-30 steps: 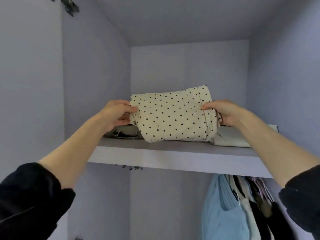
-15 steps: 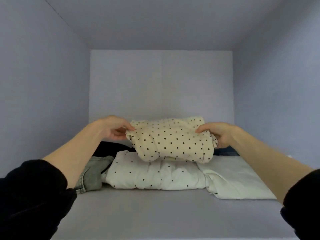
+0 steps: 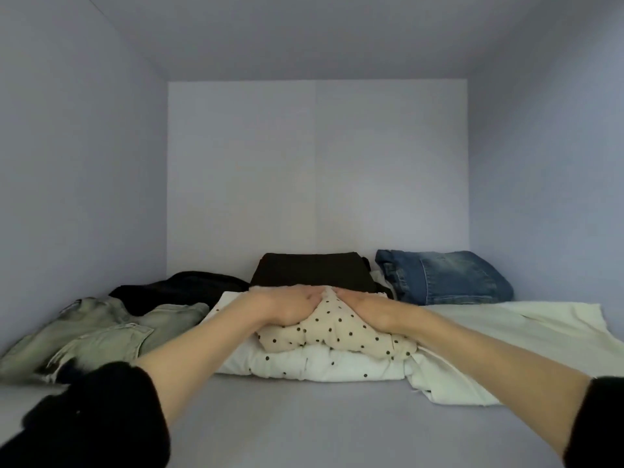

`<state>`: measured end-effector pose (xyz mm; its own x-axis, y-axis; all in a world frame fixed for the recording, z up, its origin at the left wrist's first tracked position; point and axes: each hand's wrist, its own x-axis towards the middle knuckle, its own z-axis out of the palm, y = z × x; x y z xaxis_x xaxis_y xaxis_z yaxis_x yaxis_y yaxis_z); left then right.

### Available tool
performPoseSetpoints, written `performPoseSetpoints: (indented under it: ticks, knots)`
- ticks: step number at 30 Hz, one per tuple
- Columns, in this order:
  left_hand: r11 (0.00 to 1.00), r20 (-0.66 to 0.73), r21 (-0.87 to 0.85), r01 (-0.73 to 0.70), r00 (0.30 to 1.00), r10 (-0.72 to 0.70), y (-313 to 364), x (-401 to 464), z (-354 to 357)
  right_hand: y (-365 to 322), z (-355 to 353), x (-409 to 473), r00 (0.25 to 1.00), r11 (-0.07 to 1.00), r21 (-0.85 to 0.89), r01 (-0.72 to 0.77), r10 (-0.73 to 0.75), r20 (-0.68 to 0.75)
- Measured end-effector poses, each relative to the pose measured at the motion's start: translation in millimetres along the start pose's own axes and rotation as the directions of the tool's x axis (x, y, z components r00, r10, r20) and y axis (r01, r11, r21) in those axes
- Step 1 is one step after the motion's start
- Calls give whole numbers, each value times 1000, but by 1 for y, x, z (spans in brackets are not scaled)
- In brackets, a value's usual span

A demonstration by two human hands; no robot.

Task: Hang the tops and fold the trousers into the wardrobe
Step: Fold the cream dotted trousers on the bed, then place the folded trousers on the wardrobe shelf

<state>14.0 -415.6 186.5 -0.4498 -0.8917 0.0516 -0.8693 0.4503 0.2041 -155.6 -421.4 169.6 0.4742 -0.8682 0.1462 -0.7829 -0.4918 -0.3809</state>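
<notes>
The folded cream trousers with black dots (image 3: 332,332) lie on top of a folded white dotted garment (image 3: 314,364) on the wardrobe's upper shelf (image 3: 287,423). My left hand (image 3: 283,305) lies flat on the left part of the cream bundle and presses it down. My right hand (image 3: 363,307) presses the right part the same way, and the fingertips of both hands nearly meet at the bundle's far edge. The fingers look straight, not curled round the cloth.
Folded grey-green jeans (image 3: 101,332) lie at the left, with black garments (image 3: 182,288) and a dark folded piece (image 3: 314,271) behind. Blue jeans (image 3: 449,276) sit at the back right. A white garment (image 3: 526,336) spreads on the right. Wardrobe walls close in on both sides.
The cream dotted trousers went from held in the air to lying on the white dotted pile. Both hands moved from gripping its ends to pressing flat on top.
</notes>
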Motion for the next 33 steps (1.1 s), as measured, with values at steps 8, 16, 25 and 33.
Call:
performPoseSetpoints:
  ticks: [8,16,25,33]
  knots:
    - [999,-445,17,-33,895,37,44,-65,-31,-38,-27,-87,938,989,-79,-124,92,-333]
    - [831,-549,-151,-535,745,380,140,-177,66,-62,42,-286,713,921,94,-379,355,-604]
    - [563,-60,-435,-703,646,761,280,-273,210,-97,169,-563,466,624,332,-707,765,-444]
    - [358,263,-639,-681,244,933,436,-401,340,-157,247,-796,35,194,500,-844,950,-309]
